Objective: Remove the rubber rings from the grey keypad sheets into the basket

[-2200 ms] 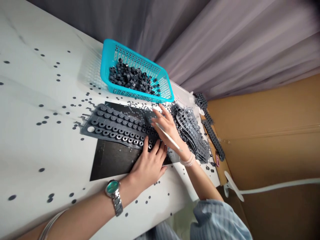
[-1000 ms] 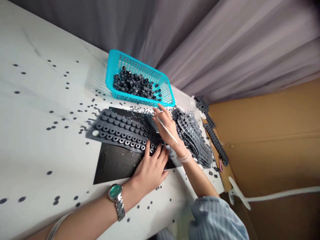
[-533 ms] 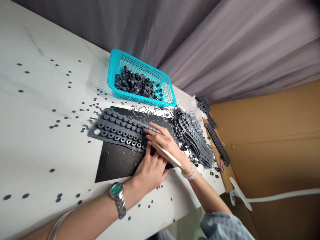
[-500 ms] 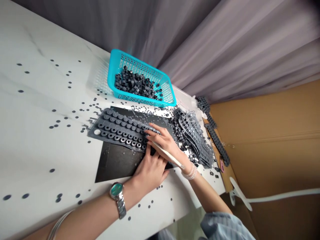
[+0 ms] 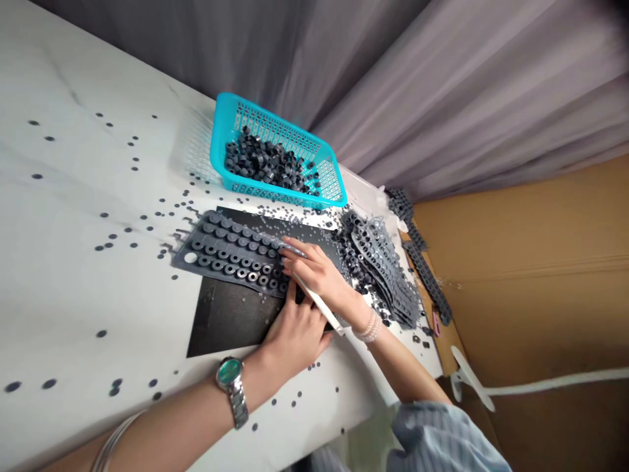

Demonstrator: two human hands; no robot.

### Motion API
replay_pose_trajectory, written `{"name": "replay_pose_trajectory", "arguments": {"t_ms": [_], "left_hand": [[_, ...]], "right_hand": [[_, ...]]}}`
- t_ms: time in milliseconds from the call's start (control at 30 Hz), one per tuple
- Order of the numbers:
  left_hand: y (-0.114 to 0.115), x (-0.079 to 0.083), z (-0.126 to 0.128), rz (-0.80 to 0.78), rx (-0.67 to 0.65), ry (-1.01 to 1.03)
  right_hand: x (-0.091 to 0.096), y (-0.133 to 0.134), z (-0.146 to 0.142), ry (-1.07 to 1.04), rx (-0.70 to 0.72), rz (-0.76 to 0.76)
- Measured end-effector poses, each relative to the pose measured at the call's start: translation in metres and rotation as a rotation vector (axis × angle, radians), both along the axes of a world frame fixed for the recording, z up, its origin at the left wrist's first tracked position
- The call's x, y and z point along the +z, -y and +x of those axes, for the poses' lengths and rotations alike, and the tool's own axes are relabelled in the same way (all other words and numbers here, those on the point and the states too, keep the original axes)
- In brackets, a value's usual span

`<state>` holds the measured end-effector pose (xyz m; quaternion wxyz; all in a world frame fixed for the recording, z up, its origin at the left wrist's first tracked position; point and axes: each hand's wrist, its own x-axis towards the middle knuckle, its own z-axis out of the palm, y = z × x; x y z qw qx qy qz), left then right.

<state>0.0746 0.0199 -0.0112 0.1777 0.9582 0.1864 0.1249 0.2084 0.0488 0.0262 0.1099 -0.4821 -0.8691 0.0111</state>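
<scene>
Pinned Flat, Worked From Above

On a flat black board (image 5: 228, 321), near the middle of the far edge of a white marble-patterned table (image 5: 59, 78), a dark grey rubber sheet (image 5: 230, 252) studded with rows of raised round rings, its end reaching past the board onto the table. The board apparently there as a firm, dark backing for the sheet.

Across the sheet's near edge, the left hand (image 5: 295, 341): fingers spread and pressed down, most likely to stop the sheet sliding. Just beyond it, the right hand (image 5: 319, 275): fingers stretched out over the sheet, a slim white stick (image 5: 317, 305) lying along the palm, the exact pinch hidden by the fingers.

Close above the sheet, by the far edge, a turquoise perforated plastic basket (image 5: 219, 131) full of loose grey rubber rings (image 5: 268, 164), placed within easy reach of both hands. To the right, toward the far right corner, a heaped stack of punched grey rubber sheets (image 5: 381, 272), likewise at hand. All over the table, small dark round discs (image 5: 101, 333), thickest around the sheet.
</scene>
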Motion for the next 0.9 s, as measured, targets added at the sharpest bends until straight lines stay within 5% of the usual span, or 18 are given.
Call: {"name": "replay_pose_trajectory", "arguments": {"t_ms": [300,600,900], "left_hand": [[-0.001,0.001,-0.002,0.098,-0.003,0.019],[-0.002,0.002,-0.001,0.038,-0.013,0.004],[0.0,0.0,0.0,0.033,-0.01,0.016]], "right_hand": [[-0.02,-0.018,0.024,-0.199,-0.282,0.186],[-0.009,-0.008,-0.001,-0.191,-0.152,-0.007],[-0.009,-0.011,0.0,-0.15,-0.103,-0.018]]}}
